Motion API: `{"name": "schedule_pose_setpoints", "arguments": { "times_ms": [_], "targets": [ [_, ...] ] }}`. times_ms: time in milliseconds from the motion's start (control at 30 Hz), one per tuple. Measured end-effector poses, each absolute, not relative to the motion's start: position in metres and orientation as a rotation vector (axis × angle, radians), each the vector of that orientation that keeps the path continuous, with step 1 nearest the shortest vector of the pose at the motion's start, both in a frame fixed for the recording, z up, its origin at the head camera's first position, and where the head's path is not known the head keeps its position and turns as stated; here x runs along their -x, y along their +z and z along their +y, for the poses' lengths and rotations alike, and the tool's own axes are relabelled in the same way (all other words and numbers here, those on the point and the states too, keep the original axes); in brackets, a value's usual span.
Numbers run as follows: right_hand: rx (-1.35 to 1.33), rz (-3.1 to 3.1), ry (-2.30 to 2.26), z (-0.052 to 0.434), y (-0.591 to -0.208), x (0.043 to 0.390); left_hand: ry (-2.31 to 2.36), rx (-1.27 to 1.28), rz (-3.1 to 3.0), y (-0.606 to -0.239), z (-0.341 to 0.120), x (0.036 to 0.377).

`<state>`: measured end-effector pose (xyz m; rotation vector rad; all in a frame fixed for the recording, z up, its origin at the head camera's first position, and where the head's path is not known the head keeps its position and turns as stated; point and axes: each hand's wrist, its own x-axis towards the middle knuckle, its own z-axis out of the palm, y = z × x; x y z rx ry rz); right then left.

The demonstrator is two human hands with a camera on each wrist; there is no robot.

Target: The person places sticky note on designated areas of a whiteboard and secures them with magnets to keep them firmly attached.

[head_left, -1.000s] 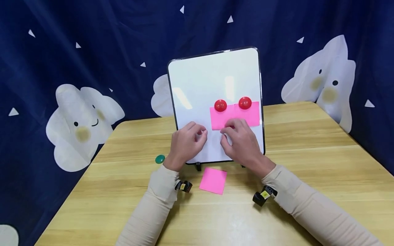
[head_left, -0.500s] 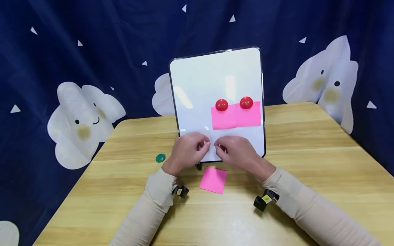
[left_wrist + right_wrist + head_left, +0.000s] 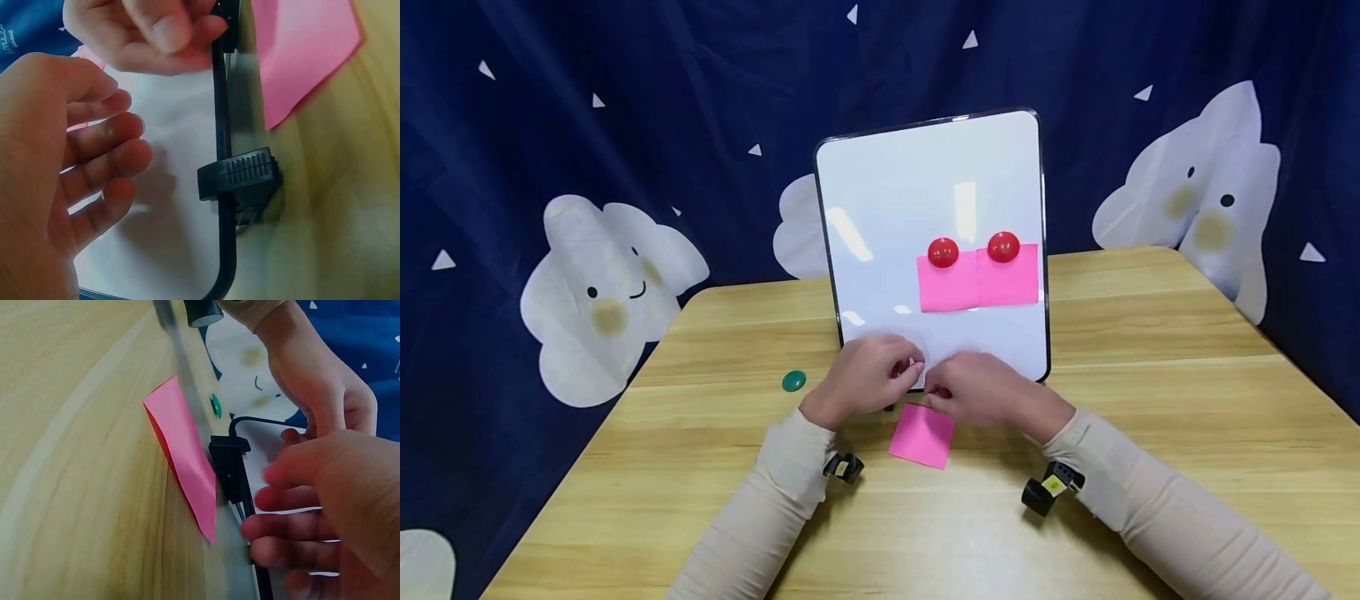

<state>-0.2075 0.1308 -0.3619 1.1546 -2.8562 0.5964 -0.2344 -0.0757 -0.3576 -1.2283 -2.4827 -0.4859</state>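
Note:
A white magnetic board stands upright on the wooden table. Two pink notes hang on it side by side, each under a red magnet. Both hands hover at the board's bottom edge, fingertips nearly meeting. My left hand has loosely curled fingers and holds nothing; in the left wrist view the left hand floats over the board face. My right hand is loosely curled just above a loose pink note on the table, with nothing visible in it. The right wrist view is blurred.
A green magnet lies on the table left of the board. The board's black clip foot stands beside the loose pink note. A dark blue cloth with cloud figures hangs behind the table.
Both hands have come down the board, from just under the pinned notes to its bottom edge. The right hand has drawn closer to the left.

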Motion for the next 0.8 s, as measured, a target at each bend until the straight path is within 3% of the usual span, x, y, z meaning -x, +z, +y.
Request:
{"name": "schedule_pose_setpoints", "arguments": {
  "times_ms": [800],
  "targets": [
    [-1.119,-3.099,0.285,0.123,-0.362,0.193,-0.574,1.053,-2.447,-0.368,-0.135,0.234]
  ]
}}
